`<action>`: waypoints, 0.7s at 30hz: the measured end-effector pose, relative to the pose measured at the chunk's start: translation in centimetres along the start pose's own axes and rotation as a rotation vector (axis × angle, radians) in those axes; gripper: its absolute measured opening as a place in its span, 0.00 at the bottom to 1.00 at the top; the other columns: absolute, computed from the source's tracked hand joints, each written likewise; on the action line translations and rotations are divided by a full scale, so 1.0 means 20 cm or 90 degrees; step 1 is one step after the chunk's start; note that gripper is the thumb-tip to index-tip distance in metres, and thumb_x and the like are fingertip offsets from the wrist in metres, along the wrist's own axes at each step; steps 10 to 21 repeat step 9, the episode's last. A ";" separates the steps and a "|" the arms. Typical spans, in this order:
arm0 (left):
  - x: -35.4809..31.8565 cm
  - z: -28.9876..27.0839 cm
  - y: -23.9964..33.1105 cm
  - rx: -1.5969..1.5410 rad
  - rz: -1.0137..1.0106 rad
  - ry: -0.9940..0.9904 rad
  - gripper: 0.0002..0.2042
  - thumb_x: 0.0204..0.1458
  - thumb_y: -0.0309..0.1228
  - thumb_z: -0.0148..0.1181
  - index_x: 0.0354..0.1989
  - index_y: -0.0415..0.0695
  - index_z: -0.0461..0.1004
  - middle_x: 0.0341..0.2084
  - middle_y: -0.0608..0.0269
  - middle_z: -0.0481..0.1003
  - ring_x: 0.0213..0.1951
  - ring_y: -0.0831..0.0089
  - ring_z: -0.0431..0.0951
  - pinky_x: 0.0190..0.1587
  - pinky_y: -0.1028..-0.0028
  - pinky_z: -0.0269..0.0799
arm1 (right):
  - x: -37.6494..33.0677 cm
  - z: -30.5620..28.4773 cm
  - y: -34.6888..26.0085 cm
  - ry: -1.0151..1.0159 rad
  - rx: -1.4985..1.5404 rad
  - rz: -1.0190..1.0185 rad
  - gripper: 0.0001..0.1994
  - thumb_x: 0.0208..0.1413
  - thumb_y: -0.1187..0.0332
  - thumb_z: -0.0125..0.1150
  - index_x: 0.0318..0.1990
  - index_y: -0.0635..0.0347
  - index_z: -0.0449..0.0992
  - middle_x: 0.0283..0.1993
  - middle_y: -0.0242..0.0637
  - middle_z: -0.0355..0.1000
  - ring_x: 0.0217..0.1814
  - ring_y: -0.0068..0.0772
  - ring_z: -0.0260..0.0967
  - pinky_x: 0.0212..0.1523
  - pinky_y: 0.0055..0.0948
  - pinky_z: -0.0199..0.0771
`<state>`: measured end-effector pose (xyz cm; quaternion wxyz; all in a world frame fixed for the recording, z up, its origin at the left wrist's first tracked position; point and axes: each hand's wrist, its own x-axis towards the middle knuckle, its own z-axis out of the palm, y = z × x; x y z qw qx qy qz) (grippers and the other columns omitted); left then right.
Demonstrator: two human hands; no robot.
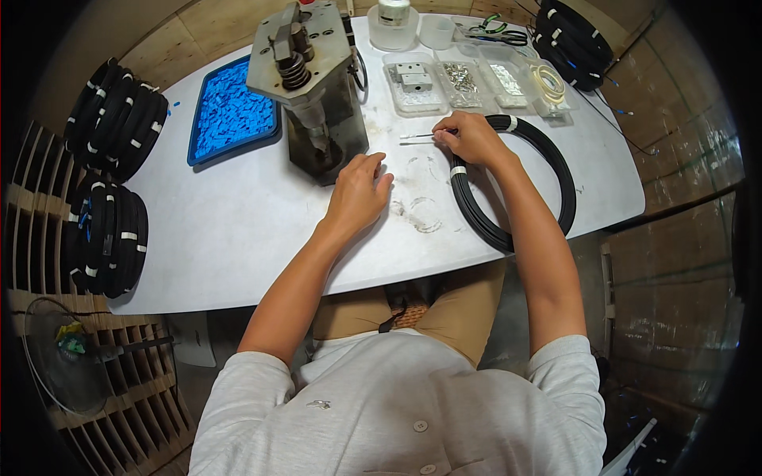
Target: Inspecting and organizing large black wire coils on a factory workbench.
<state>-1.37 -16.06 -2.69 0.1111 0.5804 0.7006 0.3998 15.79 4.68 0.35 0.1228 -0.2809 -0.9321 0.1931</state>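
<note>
My right hand [472, 141] pinches the thin cable end [417, 138], which points left with a pale tip. This end seems to belong to the black cable coil [562, 170], bound with white tape, which lies flat under my right wrist. My left hand [357, 192] holds nothing; its thumb stands apart from loosely bent fingers. It rests by the base of a metal press [305, 95], close to the punch, whose lower end is partly in shadow. I cannot make out the fine detail of the cable tip.
Left of the press, a blue tray [193, 151] holds many small blue pieces. Clear boxes [417, 105] of metal parts line the back, near scissors [508, 36] and a white tub [392, 36]. More black coils [119, 119] stack at the left edge and back right [573, 47].
</note>
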 end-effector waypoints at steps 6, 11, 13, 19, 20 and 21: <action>-0.02 -0.06 0.01 -0.076 -0.069 0.006 0.23 0.53 0.29 0.61 0.57 0.34 0.69 0.41 0.47 0.77 0.37 0.63 0.81 0.43 0.70 0.77 | -0.04 0.09 -0.19 0.033 0.099 -0.048 0.08 0.57 0.68 0.61 0.39 0.61 0.81 0.36 0.45 0.76 0.37 0.43 0.74 0.40 0.35 0.73; -0.02 -0.10 0.02 -0.105 -0.089 -0.028 0.24 0.53 0.29 0.61 0.58 0.34 0.68 0.45 0.45 0.77 0.38 0.62 0.82 0.44 0.70 0.77 | -0.05 0.13 -0.21 0.050 0.071 -0.105 0.07 0.58 0.67 0.61 0.39 0.59 0.80 0.37 0.43 0.74 0.35 0.44 0.71 0.39 0.37 0.71; -0.02 -0.10 0.02 -0.105 -0.089 -0.028 0.24 0.53 0.29 0.61 0.58 0.34 0.68 0.45 0.45 0.77 0.38 0.62 0.82 0.44 0.70 0.77 | -0.05 0.13 -0.21 0.050 0.071 -0.105 0.07 0.58 0.67 0.61 0.39 0.59 0.80 0.37 0.43 0.74 0.35 0.44 0.71 0.39 0.37 0.71; -0.02 -0.10 0.02 -0.105 -0.089 -0.028 0.24 0.53 0.29 0.61 0.58 0.34 0.68 0.45 0.45 0.77 0.38 0.62 0.82 0.44 0.70 0.77 | -0.05 0.13 -0.21 0.050 0.071 -0.105 0.07 0.58 0.67 0.61 0.39 0.59 0.80 0.37 0.43 0.74 0.35 0.44 0.71 0.39 0.37 0.71; -0.02 -0.10 0.02 -0.105 -0.089 -0.028 0.24 0.53 0.29 0.61 0.58 0.34 0.68 0.45 0.45 0.77 0.38 0.62 0.82 0.44 0.70 0.77 | -0.05 0.13 -0.21 0.050 0.071 -0.105 0.07 0.58 0.67 0.61 0.39 0.59 0.80 0.37 0.43 0.74 0.35 0.44 0.71 0.39 0.37 0.71; -0.02 -0.10 0.02 -0.105 -0.089 -0.028 0.24 0.53 0.29 0.61 0.58 0.34 0.68 0.45 0.45 0.77 0.38 0.62 0.82 0.44 0.70 0.77 | -0.05 0.13 -0.21 0.050 0.071 -0.105 0.07 0.58 0.67 0.61 0.39 0.59 0.80 0.37 0.43 0.74 0.35 0.44 0.71 0.39 0.37 0.71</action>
